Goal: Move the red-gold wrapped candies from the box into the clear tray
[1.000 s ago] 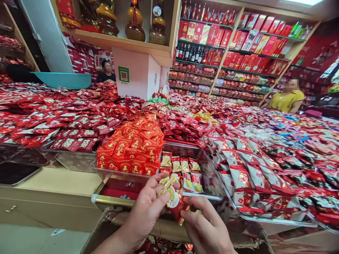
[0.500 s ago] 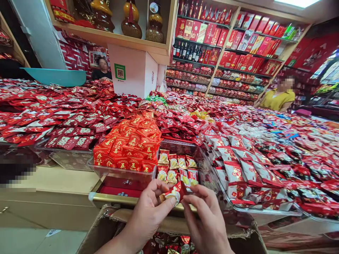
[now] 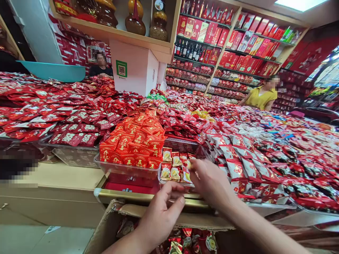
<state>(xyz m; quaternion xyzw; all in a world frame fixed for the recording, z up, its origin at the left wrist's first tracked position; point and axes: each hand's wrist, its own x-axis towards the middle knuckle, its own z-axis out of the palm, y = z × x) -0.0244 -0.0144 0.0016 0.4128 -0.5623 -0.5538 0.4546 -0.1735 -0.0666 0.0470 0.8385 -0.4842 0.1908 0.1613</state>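
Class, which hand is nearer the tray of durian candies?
Right. The right hand is over the tray; the left hand is in front of it, above the box.

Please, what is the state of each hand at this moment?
Left hand: open, loosely curled, nothing seen in its grip.
Right hand: bent over the small packets; cannot tell whether it holds one.
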